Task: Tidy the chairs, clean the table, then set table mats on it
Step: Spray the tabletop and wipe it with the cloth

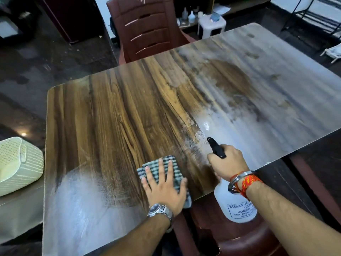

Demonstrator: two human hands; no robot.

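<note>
Head view: wiping and spraying the surface (129, 100).
Left hand (164, 189) presses flat, fingers spread, on the checked cloth (167, 168) near the front edge; right hand (227, 163) grips the spray bottle (238, 206) (nozzle aimed forward, apparently to wet unwiped areas).

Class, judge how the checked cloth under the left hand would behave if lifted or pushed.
Probably floppy: the checked cloth lies folded flat under the left hand. Likely light, as it looks thin. It should slide easily on the smooth, sprayed table.
</note>
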